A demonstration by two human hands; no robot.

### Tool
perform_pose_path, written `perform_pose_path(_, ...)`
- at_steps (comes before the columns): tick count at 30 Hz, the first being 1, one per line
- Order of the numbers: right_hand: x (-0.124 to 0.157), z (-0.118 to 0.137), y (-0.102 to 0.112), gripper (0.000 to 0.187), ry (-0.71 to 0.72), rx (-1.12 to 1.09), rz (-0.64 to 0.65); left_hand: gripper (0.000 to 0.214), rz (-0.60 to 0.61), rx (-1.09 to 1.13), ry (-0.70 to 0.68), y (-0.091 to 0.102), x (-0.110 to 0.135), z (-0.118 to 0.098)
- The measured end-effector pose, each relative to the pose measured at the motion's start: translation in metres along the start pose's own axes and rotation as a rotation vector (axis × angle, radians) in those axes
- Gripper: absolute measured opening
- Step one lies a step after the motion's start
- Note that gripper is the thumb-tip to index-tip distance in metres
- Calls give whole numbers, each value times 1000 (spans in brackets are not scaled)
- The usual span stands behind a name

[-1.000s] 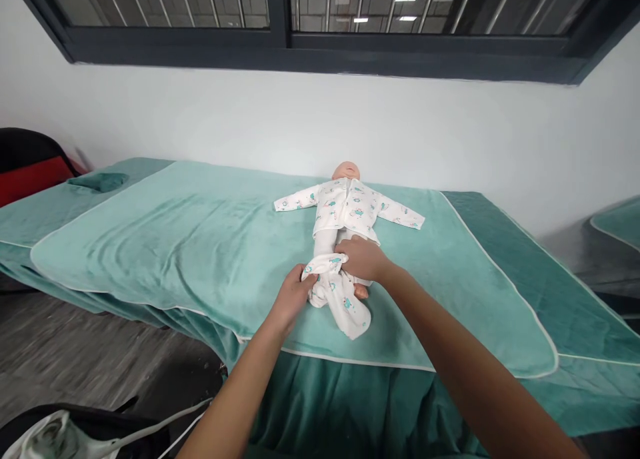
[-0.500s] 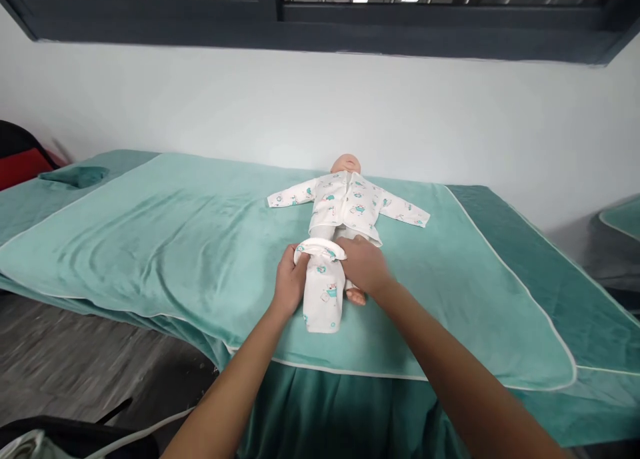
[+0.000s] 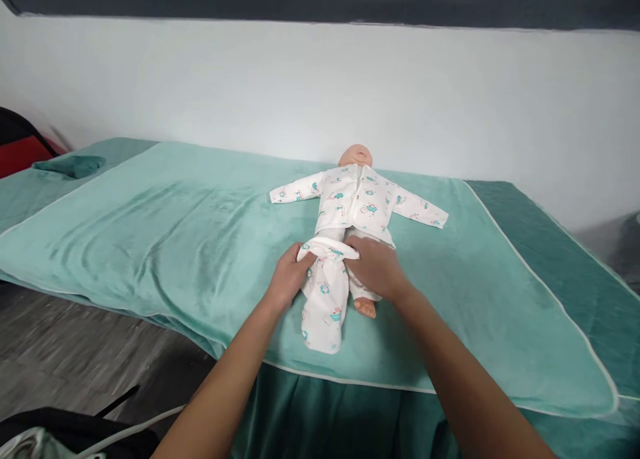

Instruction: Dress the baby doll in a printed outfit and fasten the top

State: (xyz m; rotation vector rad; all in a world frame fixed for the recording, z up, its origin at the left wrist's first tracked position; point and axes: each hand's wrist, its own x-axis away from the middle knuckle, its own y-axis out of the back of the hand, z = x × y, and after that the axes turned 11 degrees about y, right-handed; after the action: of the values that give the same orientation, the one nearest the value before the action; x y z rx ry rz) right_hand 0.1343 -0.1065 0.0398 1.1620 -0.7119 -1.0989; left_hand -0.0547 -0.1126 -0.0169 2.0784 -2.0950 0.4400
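Observation:
A baby doll (image 3: 356, 158) lies on its back on a teal towel (image 3: 165, 239), its head toward the wall. It wears a white printed jacket (image 3: 357, 202) with both sleeves spread out. White printed trousers (image 3: 324, 302) cover one leg; a bare foot (image 3: 365, 306) sticks out beside them. My left hand (image 3: 287, 277) pinches the left side of the trousers' waistband. My right hand (image 3: 376, 268) grips the waistband's right side, resting over the doll's hips.
The towel covers a darker teal padded table (image 3: 550, 246) standing against a white wall. A small folded teal cloth (image 3: 70, 165) lies at the far left. A red and black seat (image 3: 20, 149) stands beyond it. White cable and dark items lie on the floor (image 3: 75, 372) at the lower left.
The bunched trousers have been drawn up the doll's leg and straightened, and both hands moved with the waistband toward the hips. The view has tilted downward, and the window is cut off.

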Motion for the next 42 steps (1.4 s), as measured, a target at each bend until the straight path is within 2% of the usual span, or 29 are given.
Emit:
perform_pose_path(5, 9, -11, 20, 7, 208, -283, 164, 36, 279, 185, 179, 9, 16, 0)
perform_pose_path(8, 9, -14, 25, 8, 298, -383, 251, 38, 355, 264, 199, 11, 16, -2)
perform_pose_path(10, 7, -11, 22, 8, 251, -313, 242, 38, 334, 305, 185, 8, 14, -2)
perform_pose_path(16, 0, 5, 0, 11, 32, 10, 10, 40, 163, 423, 90, -5, 9, 2)
perform_pose_path(20, -4, 6, -5, 18, -31, 37, -76, 48, 119, 475, 74, -12, 1, 0)
perform_pose_path(23, -7, 1, -1, 19, -19, -1, -104, 46, 97, 482, 49, -18, -9, -6)
perform_pose_path(26, -6, -4, 8, 12, 54, -99, -16, 44, 61, 472, 35, -22, -18, -10)
perform_pose_path(28, -4, -7, 13, 15, 97, -185, 60, 45, 62, 479, 33, -23, -21, -10)
perform_pose_path(30, -2, -8, 17, 19, 103, -271, 109, 47, 98, 502, 41, -24, -20, -9)
perform_pose_path(35, 2, -8, 23, 15, 87, -497, 234, 51, 190, 499, 64, -21, -13, -4)
perform_pose_path(38, 6, -12, 27, 24, 131, -673, 291, 52, 192, 496, 68, -21, -11, -3)
perform_pose_path(42, 8, -18, 32, 46, 214, -854, 372, 51, 189, 491, 43, -21, -10, -3)
